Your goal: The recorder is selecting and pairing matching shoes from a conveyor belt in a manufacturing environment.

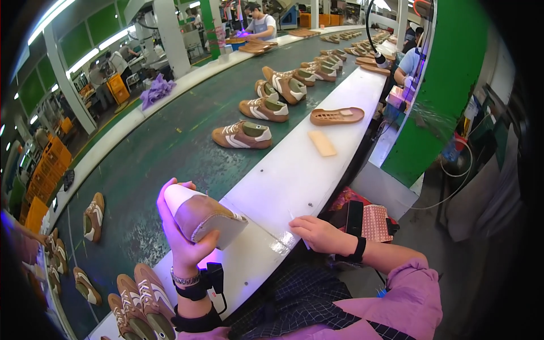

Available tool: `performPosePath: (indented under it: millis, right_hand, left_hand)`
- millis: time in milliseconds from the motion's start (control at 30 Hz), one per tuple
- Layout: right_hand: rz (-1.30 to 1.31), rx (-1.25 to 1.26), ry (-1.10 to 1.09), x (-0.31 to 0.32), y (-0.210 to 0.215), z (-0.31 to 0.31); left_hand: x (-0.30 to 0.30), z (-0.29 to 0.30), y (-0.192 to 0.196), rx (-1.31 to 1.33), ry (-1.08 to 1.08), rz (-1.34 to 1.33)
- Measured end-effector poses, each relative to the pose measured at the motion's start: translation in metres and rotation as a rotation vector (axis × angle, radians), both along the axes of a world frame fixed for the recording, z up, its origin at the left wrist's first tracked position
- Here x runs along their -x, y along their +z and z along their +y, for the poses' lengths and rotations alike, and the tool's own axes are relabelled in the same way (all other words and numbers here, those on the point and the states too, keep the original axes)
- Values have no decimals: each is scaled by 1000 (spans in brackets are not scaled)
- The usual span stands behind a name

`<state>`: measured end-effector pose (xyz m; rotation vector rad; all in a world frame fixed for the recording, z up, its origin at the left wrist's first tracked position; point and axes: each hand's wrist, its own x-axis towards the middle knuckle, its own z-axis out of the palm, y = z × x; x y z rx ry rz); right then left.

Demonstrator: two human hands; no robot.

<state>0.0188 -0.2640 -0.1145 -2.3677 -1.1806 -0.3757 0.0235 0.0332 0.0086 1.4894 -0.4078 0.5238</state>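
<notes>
My left hand (190, 254) grips a brown shoe upper (195, 218) with a white heel patch, its pale underside turned toward my right hand. The fingers wrap round the far side and the thumb presses near the stitched lower edge. My right hand (320, 235) is closed around a thin white stick (307, 245), possibly a pen, above the edge of the white ledge (260, 260); it is apart from the shoe. Farther along the ledge lie a brown rubber sole (337, 116) and a flat cream-coloured piece (322, 143).
A green conveyor belt (170, 158) carries several brown-and-white shoes (243, 136). More shoes (150, 289) stand close together at the near left. Across the belt lies a purple cloth (157, 90). A green pillar (442, 102) rises at right. People (260, 25) work farther off.
</notes>
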Motion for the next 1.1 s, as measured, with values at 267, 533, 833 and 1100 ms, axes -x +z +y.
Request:
performPosePath:
  millis: [267,533,833,1100]
  right_hand:
    - [-68,-425,-163,13,-4,-21]
    - [-88,-817,-583,24,6,-47]
    - [-247,-886,-613,24,30,-54]
    - [-196,-750,-522,-23,56,-40]
  left_hand:
    - [7,-21,1,-240,26,-137]
    - [-2,-90,0,-660,47,-512]
    - [-89,-169,-45,-996,-330,-390]
    - [-56,-127,-47,-1026,-583,140]
